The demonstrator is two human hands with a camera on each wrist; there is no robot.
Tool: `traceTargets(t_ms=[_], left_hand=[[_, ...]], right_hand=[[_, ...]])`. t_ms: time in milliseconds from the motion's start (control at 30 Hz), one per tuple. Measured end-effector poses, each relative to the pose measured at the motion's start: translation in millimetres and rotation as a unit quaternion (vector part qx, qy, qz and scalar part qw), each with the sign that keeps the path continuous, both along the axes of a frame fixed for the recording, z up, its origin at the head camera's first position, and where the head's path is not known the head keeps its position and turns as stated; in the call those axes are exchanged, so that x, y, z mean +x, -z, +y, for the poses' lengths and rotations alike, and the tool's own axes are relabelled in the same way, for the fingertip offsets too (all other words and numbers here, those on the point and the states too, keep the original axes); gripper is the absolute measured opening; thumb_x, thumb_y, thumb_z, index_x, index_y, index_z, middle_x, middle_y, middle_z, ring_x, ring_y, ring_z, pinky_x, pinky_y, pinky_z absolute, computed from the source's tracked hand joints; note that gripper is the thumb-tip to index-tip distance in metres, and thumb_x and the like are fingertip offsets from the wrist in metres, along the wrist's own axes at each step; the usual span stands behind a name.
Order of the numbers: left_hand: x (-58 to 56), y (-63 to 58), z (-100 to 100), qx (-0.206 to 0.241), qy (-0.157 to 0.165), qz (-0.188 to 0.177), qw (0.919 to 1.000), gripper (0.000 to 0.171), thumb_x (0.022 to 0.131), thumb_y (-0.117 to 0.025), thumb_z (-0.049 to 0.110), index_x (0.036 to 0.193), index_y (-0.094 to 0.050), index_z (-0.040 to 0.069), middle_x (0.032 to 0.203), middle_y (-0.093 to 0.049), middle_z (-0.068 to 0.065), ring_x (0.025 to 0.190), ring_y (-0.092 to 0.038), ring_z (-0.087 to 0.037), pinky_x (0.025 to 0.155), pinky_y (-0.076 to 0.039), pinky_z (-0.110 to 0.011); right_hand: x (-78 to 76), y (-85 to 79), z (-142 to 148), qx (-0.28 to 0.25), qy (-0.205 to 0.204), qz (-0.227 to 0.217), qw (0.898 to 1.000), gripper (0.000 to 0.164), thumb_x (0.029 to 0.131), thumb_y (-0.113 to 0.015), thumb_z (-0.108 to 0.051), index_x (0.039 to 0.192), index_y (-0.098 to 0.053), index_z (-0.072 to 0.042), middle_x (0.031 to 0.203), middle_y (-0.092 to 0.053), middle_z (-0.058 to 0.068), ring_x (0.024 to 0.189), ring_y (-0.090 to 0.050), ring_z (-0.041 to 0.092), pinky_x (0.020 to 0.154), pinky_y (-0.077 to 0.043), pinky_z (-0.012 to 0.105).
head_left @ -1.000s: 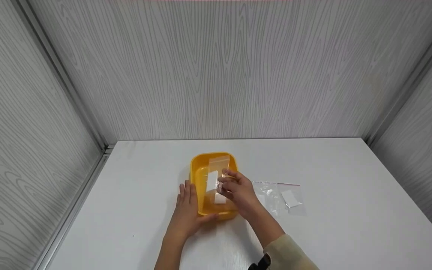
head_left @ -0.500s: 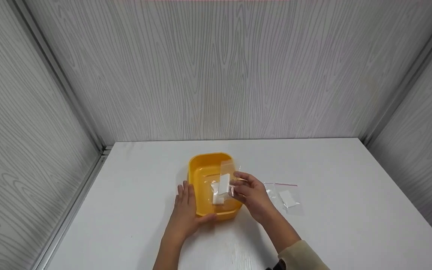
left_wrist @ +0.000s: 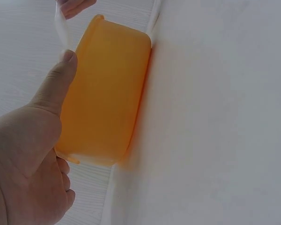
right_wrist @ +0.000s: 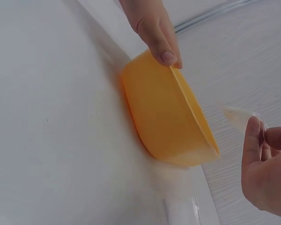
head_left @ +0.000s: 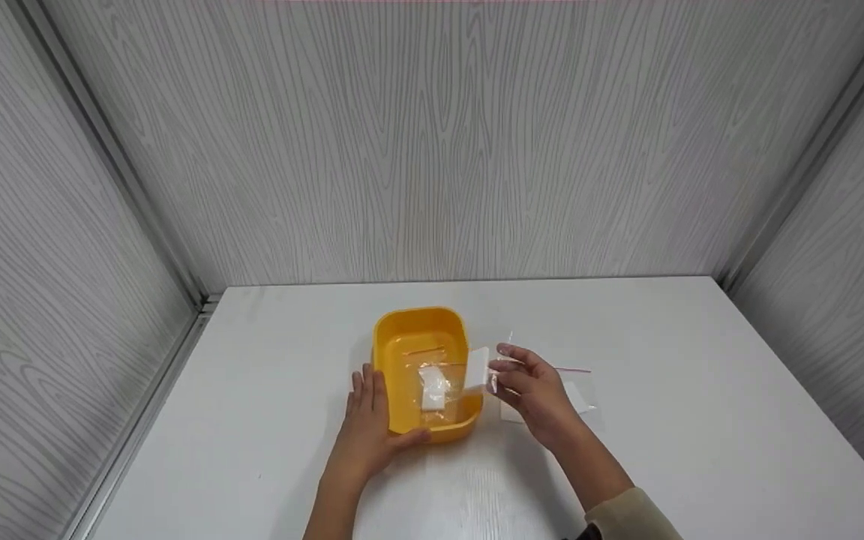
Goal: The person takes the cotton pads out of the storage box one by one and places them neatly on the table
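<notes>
Head: yellow box (head_left: 453, 433) is set on white bench (head_left: 289, 345), approx. midway btwn its L & R edges, short of the far edge. Box is braced at its near-L corner by L hand (head_left: 366, 431): fingers laid straight along the L wall, thumb stretched along near rim. Clear bag (head_left: 471, 381) w/ white insert (head_left: 478, 367) is pinched btwn thumb & fingers of R hand (head_left: 535, 394), at & above box's R rim. In-box bag (head_left: 433, 390), also w/ white insert, is seen on box floor. Other bags (head_left: 583, 399), R of box on bench, are part. hidden by R hand; a red zip line (head_left: 573, 370) is shown at their far side. Whether any print is borne by the inserts can't be told. Bench's L, R & far edges are bounded by wood-grain panels (head_left: 432, 150).

L wrist: box's outer wall is shown; its rim is touched by L thumb. R fingers are cut off up top.

R wrist: rim is touched by L thumb; pinched bag, blurry, is held beside box by R thumb & fingers.
</notes>
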State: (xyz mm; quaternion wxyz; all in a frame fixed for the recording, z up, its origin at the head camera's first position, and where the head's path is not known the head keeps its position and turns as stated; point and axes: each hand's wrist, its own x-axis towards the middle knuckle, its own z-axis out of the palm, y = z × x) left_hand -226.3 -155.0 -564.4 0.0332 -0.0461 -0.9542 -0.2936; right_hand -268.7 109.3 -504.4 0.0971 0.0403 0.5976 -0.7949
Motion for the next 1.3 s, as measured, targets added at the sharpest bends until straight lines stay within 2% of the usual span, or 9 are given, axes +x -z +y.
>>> traceTargets(t_ms=[200, 567, 1033, 1300], left_hand=[[1.6, -1.3, -0.1, 0.01, 0.002, 0.003, 0.9999, 0.133, 0.072, -0.069, 0.076, 0.157, -0.007, -0.005, 0.166, 0.006, -0.022, 0.153, 0.007, -0.04, 0.123, -0.011, -0.055], [2.2, -1.3, 1.7, 0.01, -0.003, -0.003, 0.9999, 0.134, 0.071, -0.068, 0.078, 0.158, -0.005, -0.002, 0.167, 0.006, -0.019, 0.153, 0.008, -0.038, 0.124, -0.01, -0.053], [0.4, -2.9, -0.3, 0.001, -0.013, -0.026, 0.9996, 0.136, 0.069, -0.065, 0.082, 0.159, -0.002, 0.002, 0.167, 0.009, -0.016, 0.153, 0.011, -0.033, 0.125, -0.007, -0.049], [-0.2, -1.6, -0.4, 0.006, -0.005, -0.015, 0.9999, 0.134, 0.071, -0.068, 0.078, 0.159, -0.004, 0.0, 0.167, 0.008, -0.018, 0.153, 0.01, -0.036, 0.124, -0.007, -0.052]], right_hand=[[0.4, 0.6, 22.7, 0.01, 0.016, -0.003, 1.0, 0.043, 0.095, -0.057, 0.004, 0.136, -0.054, -0.008, 0.119, -0.064, 0.013, 0.105, -0.066, 0.023, 0.093, -0.057, 0.035], [3.4, 2.6, 65.8, 0.015, 0.02, 0.009, 1.0, 0.051, 0.096, -0.055, 0.005, 0.145, -0.042, 0.0, 0.114, -0.064, 0.007, 0.102, -0.065, 0.016, 0.091, -0.057, 0.03], [5.8, 7.6, 106.1, 0.007, 0.046, -0.015, 0.999, 0.053, 0.095, -0.06, 0.003, 0.144, -0.041, -0.003, 0.108, -0.067, 0.0, 0.1, -0.067, 0.012, 0.091, -0.056, 0.027], [6.3, 8.0, 127.4, 0.011, 0.055, -0.016, 0.998, 0.053, 0.096, -0.059, 0.002, 0.145, -0.04, -0.003, 0.108, -0.067, -0.002, 0.099, -0.067, 0.01, 0.092, -0.056, 0.026]])
